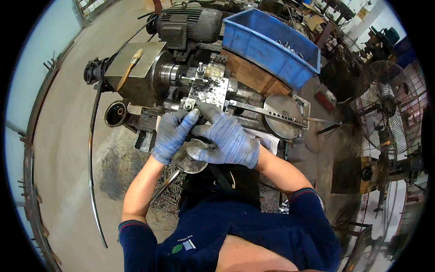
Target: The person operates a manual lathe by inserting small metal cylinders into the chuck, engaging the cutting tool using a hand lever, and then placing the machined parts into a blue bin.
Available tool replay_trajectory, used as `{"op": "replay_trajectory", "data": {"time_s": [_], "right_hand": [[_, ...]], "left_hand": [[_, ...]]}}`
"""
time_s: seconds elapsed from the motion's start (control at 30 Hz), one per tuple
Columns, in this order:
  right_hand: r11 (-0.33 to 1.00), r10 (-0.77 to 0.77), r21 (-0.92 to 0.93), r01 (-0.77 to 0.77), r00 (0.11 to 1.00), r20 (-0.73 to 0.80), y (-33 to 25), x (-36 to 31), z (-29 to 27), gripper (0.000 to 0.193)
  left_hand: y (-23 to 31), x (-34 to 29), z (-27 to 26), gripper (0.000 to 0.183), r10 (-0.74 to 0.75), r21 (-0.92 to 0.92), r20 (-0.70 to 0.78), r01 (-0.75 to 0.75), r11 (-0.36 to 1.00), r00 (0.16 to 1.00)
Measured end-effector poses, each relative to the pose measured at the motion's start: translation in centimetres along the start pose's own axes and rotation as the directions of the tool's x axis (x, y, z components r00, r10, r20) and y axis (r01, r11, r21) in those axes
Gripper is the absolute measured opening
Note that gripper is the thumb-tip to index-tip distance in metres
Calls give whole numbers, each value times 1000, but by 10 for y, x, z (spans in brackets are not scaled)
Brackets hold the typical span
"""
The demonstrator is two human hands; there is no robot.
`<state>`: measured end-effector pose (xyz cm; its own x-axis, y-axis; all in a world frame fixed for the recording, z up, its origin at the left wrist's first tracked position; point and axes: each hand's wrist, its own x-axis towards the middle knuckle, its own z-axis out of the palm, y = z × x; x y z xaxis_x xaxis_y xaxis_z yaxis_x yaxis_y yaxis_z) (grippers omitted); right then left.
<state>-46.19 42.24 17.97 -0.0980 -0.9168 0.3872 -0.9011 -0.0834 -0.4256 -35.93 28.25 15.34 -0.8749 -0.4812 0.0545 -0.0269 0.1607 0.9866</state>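
Observation:
Both of my hands wear blue-grey knit gloves with darkened fingertips and meet at the near side of a small metal lathe. My left hand is closed, thumb and fingers pinched together just below the slide plate, which is strewn with dark chips. Beside it, my right hand has curled fingers that reach toward the left fingertips. Whatever lies between the fingers is hidden. Under the hands sits a round metal handwheel with a rod handle. Beyond the plate is the lathe's spindle.
A wooden-handled brush lies on the headstock. Behind are a motor and a blue bin with metal pieces. To the right are a perforated bar, a round disc and a caged fan. Metal shavings litter the floor.

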Motion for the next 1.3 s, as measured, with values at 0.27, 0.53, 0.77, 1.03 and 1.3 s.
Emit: {"op": "replay_trajectory", "data": {"time_s": [0.27,0.53,0.77,1.03,1.3], "right_hand": [[986,-77,148,73,997,23,19,62,9,39],[839,294,-538,-79,898,327,90,147,45,64],[846,294,-526,-81,895,335,100,158,55,67],[818,218,-573,48,896,387,111,157,58,59],[915,242,-386,-118,926,289,102,161,53,50]], "left_hand": [[-10,-13,-82,43,62,317,32,-69,946,998],[-60,-109,-263,34,169,830,-456,350,434,874],[-122,-194,-296,39,-149,677,-629,632,377,763],[-154,-187,-291,42,-80,679,-638,608,411,766],[-155,-187,-289,43,1,739,-633,604,299,774]]}}
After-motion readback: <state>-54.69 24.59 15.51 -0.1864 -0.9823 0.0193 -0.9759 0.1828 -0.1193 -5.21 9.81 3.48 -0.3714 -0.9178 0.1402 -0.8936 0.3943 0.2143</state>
